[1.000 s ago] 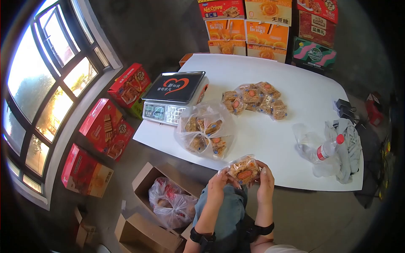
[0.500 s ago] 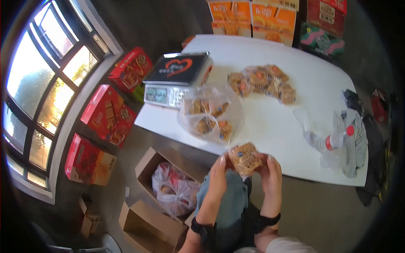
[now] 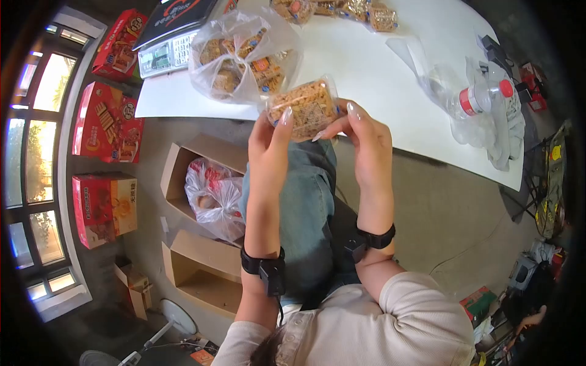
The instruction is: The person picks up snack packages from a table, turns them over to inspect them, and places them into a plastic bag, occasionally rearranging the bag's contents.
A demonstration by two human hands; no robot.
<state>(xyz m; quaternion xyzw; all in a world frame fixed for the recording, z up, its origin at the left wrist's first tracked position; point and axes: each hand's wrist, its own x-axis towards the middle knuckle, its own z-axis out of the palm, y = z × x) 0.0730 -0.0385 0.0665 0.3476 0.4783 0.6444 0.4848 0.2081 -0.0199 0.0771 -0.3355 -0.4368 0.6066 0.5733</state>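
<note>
A wrapped snack pack (image 3: 305,108), tan and grainy in clear film, is held between both hands just off the near edge of the white table (image 3: 366,73). My left hand (image 3: 268,134) grips its left side, thumb on the face. My right hand (image 3: 363,137) holds the right side and lower corner with its fingers. Beyond the pack, a clear plastic bag (image 3: 244,55) of similar packs sits on the table beside a scale (image 3: 168,52). Several more packs (image 3: 342,11) lie farther back.
An empty-looking bottle with a red cap (image 3: 482,97) lies among crumpled plastic on the table's right. Below left stand an open carton (image 3: 177,177) with a bagged item (image 3: 213,195) and another open carton (image 3: 204,262). Red boxes (image 3: 107,122) line the left wall.
The view has tipped downward, so the table appears higher. Both hands still hold the pack, which now shows a broad grainy face, turned more level and closer to the camera.
</note>
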